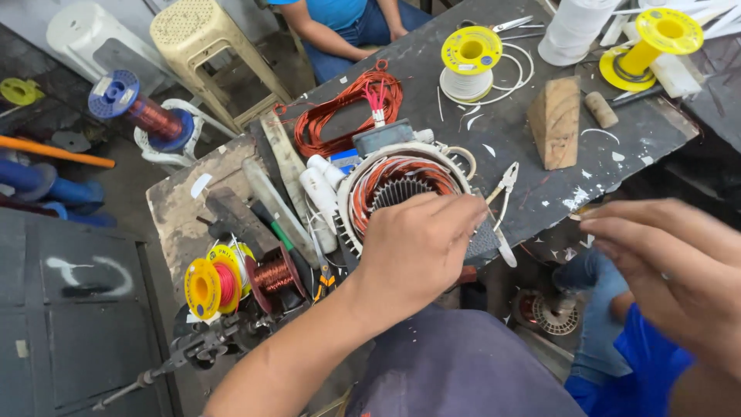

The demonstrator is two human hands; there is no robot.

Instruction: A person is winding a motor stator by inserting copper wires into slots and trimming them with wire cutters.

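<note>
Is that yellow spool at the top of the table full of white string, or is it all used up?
Partly full. The yellow spool stands upright, with white cord wound thick around its core below the top flange, and a loose loop trailing onto the table beside it.

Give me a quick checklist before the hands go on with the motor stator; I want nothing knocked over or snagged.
1. Left hand on the stator: ok, its fingers rest on the rim.
2. Right hand free: ok, raised off the bench; whether it holds anything, cannot tell, blurred.
3. Stator seated on the bench: ok, though near the front edge.
4. Small pliers clear of the windings: ok, lying beside the stator.
5. Loose copper coil clear: ok, lying behind the stator.
</note>
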